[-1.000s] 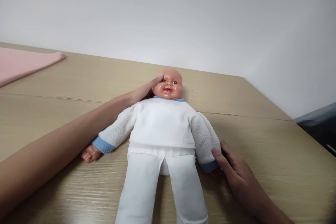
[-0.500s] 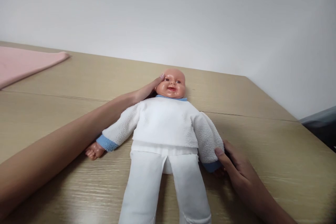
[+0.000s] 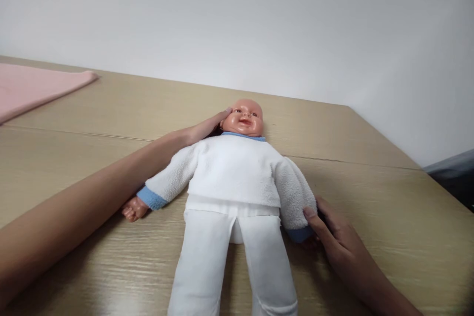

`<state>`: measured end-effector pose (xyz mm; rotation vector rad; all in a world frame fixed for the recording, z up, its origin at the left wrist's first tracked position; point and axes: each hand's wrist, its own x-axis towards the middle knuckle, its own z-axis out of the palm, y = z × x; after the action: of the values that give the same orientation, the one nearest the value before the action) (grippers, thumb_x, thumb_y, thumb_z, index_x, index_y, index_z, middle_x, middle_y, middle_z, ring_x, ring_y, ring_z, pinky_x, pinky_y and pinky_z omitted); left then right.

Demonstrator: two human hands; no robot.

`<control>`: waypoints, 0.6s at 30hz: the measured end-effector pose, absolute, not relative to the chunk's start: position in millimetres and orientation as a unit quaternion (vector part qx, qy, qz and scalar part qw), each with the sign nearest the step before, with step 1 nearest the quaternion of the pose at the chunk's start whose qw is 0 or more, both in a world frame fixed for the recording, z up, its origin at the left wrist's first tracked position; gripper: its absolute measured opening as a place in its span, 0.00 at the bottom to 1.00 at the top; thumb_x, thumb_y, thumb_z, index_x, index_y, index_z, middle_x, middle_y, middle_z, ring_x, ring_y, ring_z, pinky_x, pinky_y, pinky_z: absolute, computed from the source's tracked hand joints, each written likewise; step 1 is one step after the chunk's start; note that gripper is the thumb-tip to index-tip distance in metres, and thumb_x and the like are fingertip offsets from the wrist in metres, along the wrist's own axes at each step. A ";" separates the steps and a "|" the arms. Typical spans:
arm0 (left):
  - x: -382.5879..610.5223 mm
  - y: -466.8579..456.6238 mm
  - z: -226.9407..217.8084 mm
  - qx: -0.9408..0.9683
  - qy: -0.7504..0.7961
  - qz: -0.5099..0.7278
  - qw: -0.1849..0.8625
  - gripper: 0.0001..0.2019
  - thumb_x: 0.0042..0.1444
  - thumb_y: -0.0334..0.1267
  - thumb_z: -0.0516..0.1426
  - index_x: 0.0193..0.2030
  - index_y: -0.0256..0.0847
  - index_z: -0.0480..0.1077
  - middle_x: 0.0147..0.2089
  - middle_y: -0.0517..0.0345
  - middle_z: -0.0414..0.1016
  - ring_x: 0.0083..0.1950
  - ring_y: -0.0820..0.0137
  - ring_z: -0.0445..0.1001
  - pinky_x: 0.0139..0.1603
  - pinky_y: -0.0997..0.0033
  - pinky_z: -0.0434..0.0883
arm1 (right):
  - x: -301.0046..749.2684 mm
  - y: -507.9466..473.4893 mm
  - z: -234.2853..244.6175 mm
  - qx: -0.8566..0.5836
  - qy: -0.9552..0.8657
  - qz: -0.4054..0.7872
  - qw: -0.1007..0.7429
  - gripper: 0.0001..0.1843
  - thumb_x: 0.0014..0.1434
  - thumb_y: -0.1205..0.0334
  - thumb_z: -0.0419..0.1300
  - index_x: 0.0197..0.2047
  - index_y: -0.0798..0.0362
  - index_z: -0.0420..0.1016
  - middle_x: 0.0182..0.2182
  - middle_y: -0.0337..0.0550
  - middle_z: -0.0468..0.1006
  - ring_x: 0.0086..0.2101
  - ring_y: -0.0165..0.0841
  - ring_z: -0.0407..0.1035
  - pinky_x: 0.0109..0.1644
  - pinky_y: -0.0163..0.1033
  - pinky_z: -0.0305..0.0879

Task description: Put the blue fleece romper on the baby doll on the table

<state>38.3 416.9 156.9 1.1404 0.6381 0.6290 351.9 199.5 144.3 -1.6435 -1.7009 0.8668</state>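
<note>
Thumb at the temple and fingers out of sight behind, the left hand (image 3: 209,127) cups the head of a doll (image 3: 235,173), while the right hand (image 3: 335,237) pinches the sleeve (image 3: 294,192) just above its blue cuff (image 3: 299,234), thumb on top. How tightly either hand presses cannot be told. The doll lies face up on a wooden table (image 3: 370,207), its legs running out of view toward the person; its other fist (image 3: 134,209) lies beside the left forearm. A pink cloth (image 3: 40,86) lies well apart at the far left, and a pale wall (image 3: 237,19) rises behind. The step in hand appears to be steadying or positioning the doll. The next move, by the look of it, calls for keeping the head supported and guiding the arm gently, without tugging the soft sleeve.
</note>
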 end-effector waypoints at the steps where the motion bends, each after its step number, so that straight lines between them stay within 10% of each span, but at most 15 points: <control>1: 38.3 416.4 157.2 0.521 0.290 0.290 0.749 0.35 0.69 0.72 0.57 0.65 0.47 0.84 0.72 0.52 0.81 0.78 0.48 0.73 0.81 0.56 0.70 | 351.6 199.6 144.2 -0.621 -0.642 0.329 0.306 0.26 0.75 0.35 0.55 0.47 0.49 0.77 0.38 0.47 0.85 0.41 0.44 0.79 0.41 0.43 0.73; 18: 33.7 413.5 158.4 0.547 0.310 0.267 0.730 0.38 0.69 0.76 0.54 0.69 0.51 0.80 0.73 0.54 0.80 0.78 0.53 0.75 0.78 0.61 0.72 | 352.2 199.8 144.0 -0.628 -0.648 0.307 0.303 0.27 0.75 0.33 0.54 0.47 0.50 0.77 0.36 0.46 0.84 0.38 0.45 0.78 0.40 0.44 0.73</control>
<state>33.7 413.5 158.4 1.2054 0.6824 0.5882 352.2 199.8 144.0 -1.6633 -1.7176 0.8147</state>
